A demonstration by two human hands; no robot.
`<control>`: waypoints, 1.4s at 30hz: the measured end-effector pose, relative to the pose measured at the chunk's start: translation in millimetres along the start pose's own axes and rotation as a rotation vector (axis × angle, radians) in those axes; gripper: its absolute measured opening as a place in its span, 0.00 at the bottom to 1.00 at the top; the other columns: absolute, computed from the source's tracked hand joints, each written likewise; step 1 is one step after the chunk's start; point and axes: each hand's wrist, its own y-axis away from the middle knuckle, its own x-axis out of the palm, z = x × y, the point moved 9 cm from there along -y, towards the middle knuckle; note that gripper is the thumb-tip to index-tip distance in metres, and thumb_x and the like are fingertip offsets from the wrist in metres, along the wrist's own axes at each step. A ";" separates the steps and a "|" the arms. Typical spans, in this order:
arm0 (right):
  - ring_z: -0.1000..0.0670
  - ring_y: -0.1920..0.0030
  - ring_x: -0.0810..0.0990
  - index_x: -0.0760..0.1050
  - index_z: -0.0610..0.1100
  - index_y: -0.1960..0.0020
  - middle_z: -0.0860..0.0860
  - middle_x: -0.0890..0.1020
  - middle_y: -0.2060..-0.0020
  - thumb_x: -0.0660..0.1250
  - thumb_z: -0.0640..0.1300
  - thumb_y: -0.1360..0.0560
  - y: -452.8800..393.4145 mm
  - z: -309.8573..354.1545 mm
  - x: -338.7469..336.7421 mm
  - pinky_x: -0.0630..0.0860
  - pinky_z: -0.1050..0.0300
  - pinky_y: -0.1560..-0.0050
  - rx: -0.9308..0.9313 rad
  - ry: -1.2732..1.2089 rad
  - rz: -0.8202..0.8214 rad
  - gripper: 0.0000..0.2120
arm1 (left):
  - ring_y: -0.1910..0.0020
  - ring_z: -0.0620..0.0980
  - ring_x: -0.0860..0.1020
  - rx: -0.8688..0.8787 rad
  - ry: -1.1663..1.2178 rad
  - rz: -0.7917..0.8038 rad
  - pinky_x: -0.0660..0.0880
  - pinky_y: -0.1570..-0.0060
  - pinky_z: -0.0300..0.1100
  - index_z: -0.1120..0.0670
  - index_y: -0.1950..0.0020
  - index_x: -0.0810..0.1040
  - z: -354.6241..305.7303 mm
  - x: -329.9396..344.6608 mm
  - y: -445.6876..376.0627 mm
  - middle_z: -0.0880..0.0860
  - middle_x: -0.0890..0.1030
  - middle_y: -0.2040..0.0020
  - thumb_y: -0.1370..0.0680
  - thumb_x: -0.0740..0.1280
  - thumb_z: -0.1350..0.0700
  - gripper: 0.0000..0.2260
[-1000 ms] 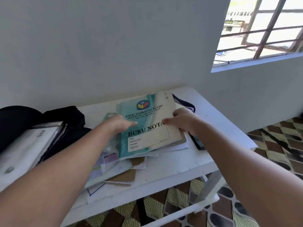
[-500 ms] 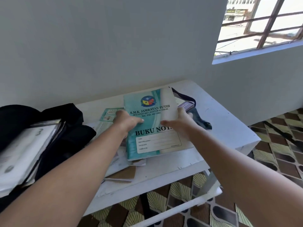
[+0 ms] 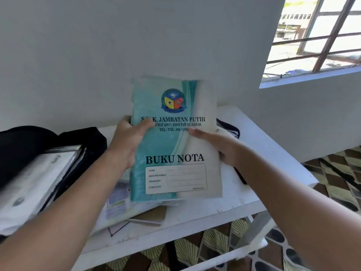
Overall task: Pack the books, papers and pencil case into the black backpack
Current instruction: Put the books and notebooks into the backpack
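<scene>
Above the white table point(image 3: 273, 145), in front of the pale wall, the notebook point(image 3: 175, 141) is held up off the surface with its front cover facing the camera. Its long axis runs nearly vertical, top edge toward the wall and bottom edge toward the loose papers point(image 3: 125, 202) lying on the table beneath it. The printed text reads upright: a school crest near the top, "JAMBATAN PUTIH" below it, "BUKU NOTA" in bold, then a white label box with blank lines. The cover is teal on the left, fading to off-white on the right along a curved band. The left hand point(image 3: 127, 141) grips the left edge, thumb laid across the cover and fingers behind it. The right hand point(image 3: 218, 143) grips the right edge in the same way, thumb on the front. To the left lies the black backpack point(image 3: 29, 147), open, with white papers or books showing in its mouth. A dark pouch point(image 3: 232, 130) lies partly hidden behind the notebook.
</scene>
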 end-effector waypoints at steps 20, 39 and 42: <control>0.45 0.44 0.87 0.85 0.45 0.44 0.48 0.89 0.48 0.80 0.45 0.27 -4.4 42.0 53.9 0.80 0.38 0.37 -0.381 -0.162 -0.093 0.14 | 0.35 0.52 0.74 0.071 -0.164 -0.284 0.77 0.38 0.50 0.49 0.31 0.60 35.9 -61.6 3.3 0.55 0.67 0.30 0.43 0.82 0.33 0.51; 0.45 0.48 0.88 0.75 0.42 0.31 0.44 0.87 0.45 0.85 0.56 0.37 -14.9 -21.9 55.9 0.84 0.45 0.44 0.150 -0.454 -0.128 0.41 | 0.43 0.61 0.83 -0.135 0.301 -0.090 0.79 0.44 0.62 0.55 0.41 0.82 24.0 -52.0 25.5 0.57 0.87 0.47 0.27 0.77 0.59 0.15; 0.43 0.34 0.78 0.61 0.50 0.21 0.45 0.76 0.29 0.83 0.74 0.57 -20.2 -4.0 13.6 0.76 0.39 0.33 0.025 -0.186 -0.408 0.71 | 0.42 0.62 0.82 -0.057 0.090 -0.025 0.74 0.37 0.67 0.55 0.43 0.83 -7.0 -89.2 24.0 0.58 0.86 0.45 0.31 0.78 0.57 0.18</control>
